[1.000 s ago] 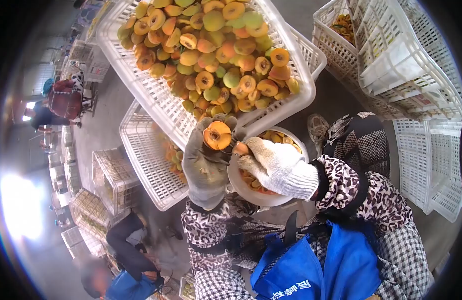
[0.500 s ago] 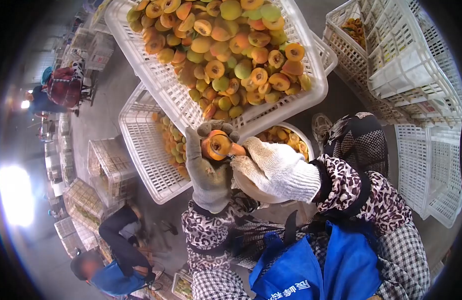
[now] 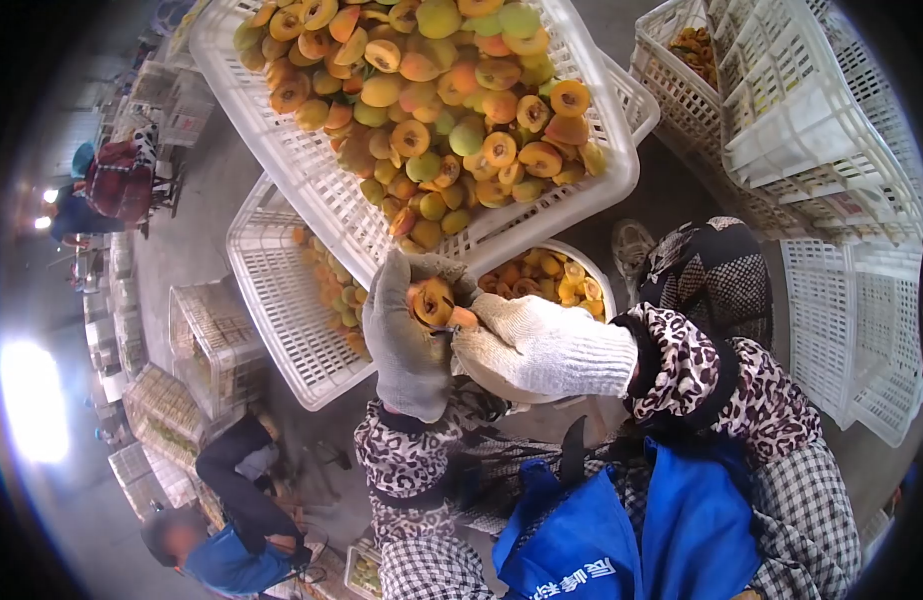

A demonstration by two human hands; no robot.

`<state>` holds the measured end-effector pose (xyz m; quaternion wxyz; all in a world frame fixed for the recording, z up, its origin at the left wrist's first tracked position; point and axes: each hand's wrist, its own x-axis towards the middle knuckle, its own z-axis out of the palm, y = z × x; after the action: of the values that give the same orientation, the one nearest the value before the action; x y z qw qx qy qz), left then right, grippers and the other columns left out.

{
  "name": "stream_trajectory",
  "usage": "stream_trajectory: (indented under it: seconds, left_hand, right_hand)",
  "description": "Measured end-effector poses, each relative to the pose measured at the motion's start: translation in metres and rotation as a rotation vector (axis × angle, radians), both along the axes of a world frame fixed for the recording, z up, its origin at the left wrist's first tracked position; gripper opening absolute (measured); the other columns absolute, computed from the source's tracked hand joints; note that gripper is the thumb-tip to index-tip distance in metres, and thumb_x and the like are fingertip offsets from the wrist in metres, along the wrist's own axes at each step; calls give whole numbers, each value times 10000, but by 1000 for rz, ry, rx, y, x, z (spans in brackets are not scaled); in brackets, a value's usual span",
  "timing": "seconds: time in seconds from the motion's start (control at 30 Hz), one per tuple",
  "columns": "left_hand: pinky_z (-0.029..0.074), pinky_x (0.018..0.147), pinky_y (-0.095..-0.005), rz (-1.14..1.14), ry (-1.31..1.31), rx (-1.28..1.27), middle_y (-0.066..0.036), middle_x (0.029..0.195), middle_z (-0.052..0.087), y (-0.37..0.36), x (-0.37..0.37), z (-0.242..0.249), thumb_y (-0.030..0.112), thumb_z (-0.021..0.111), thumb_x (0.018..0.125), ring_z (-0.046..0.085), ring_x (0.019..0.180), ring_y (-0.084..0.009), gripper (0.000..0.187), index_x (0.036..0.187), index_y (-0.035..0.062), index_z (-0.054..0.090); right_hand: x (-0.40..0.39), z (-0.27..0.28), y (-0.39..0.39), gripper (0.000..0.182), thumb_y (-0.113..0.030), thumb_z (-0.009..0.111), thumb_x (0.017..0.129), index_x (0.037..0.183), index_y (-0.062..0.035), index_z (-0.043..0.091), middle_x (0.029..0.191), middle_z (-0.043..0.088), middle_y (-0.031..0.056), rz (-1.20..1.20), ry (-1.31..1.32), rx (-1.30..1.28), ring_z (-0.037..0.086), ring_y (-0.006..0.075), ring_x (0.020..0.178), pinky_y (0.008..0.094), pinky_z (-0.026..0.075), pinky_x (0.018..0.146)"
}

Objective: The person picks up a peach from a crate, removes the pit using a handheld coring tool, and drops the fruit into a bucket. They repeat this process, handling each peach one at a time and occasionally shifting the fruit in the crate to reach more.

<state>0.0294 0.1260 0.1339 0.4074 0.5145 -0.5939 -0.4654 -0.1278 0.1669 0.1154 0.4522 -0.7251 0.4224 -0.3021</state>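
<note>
My left hand (image 3: 410,335), in a grey-stained knit glove, is wrapped round an apricot half (image 3: 431,303) with its cut, brownish hollow facing up. From the right, my right hand (image 3: 542,345) in a white knit glove presses its closed fingertips to the fruit. An orange-pink tip and a thin dark edge show between those fingertips and the apricot; I cannot tell what the right hand grips. Just beyond my hands, a white crate (image 3: 362,255) heaped with halved apricots (image 3: 442,110) stands tilted in view. Below its corner, a round white tub (image 3: 609,290) holds more orange pieces.
A lower white crate (image 3: 302,375) with fruit stands to the left. Stacked white crates (image 3: 797,130) rise at the right, with more crates (image 3: 852,330) below them. A seated person (image 3: 232,550) is at the lower left; another person (image 3: 122,185) sits farther off.
My left hand has turned, tilting the apricot half so its hollow shows more from the side. The right fingertips have stayed against it. The whole view has shifted slightly.
</note>
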Motion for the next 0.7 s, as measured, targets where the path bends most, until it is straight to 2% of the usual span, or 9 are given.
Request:
stream_trajectory:
  seconds: [0.1,0.2,0.27,0.3,0.37,0.43,0.57,0.6,0.7]
  left_hand:
    - [544,721,-289,-119,-339,-148,-107,880,650,-2,-5,7,119,605,949,655,789,-178,166,998,-30,548]
    - [543,727,-301,-154,-42,-15,-106,872,641,-8,-12,0,252,542,995,644,773,-180,274,1000,-22,553]
    - [538,694,-309,204,237,-54,-119,857,634,0,-37,0,404,446,1020,627,734,-189,434,1004,-14,563]
    - [538,694,-309,200,239,-51,-119,857,634,-1,-36,-3,404,446,1020,627,734,-189,434,1004,-14,563]
    - [527,658,-308,314,498,270,-138,818,629,-4,-28,-13,491,359,1022,614,698,-201,541,982,-5,570]
    - [515,609,-303,365,429,276,-144,767,623,-4,-37,0,480,368,1022,603,647,-203,527,958,-3,571]
    - [511,650,-306,343,291,380,-115,786,614,-7,-32,0,514,403,996,598,696,-196,542,942,8,589]
    - [514,653,-312,329,262,384,-117,769,610,-7,-32,-3,511,407,995,599,688,-202,542,936,6,594]
    - [521,699,-329,341,361,441,-131,818,614,-4,-35,-6,502,425,992,609,739,-211,528,988,-2,580]
  right_hand:
    - [-1,15,-1,339,-326,461,996,1006,-8,579,893,629,242,-52,67,368,643,372,840,440,502,647]
    - [-3,-9,0,369,-362,459,997,1013,-12,575,909,642,231,-73,-68,129,643,389,863,449,496,715]
    - [-2,-13,3,384,-379,463,994,995,-10,569,904,645,228,-123,-138,140,641,394,869,451,491,728]
    - [-2,-12,4,401,-396,468,991,977,-8,563,898,648,225,-172,-212,157,639,400,875,453,487,741]
    - [-3,-1,1,402,-399,470,987,977,-8,562,911,651,226,-141,-140,151,639,402,880,455,492,753]
    - [-3,20,0,378,-384,469,989,1028,-22,573,924,647,243,-108,199,378,641,399,876,460,506,727]
    - [-2,-7,0,367,-336,470,986,1075,7,564,907,639,262,-73,-113,384,654,365,851,456,520,633]
    - [-6,-19,0,400,-339,450,990,1083,37,551,906,635,261,14,116,-334,651,360,857,453,523,648]
    - [0,-9,5,392,-327,440,993,1046,47,544,832,637,247,-74,42,19,651,373,774,460,520,621]
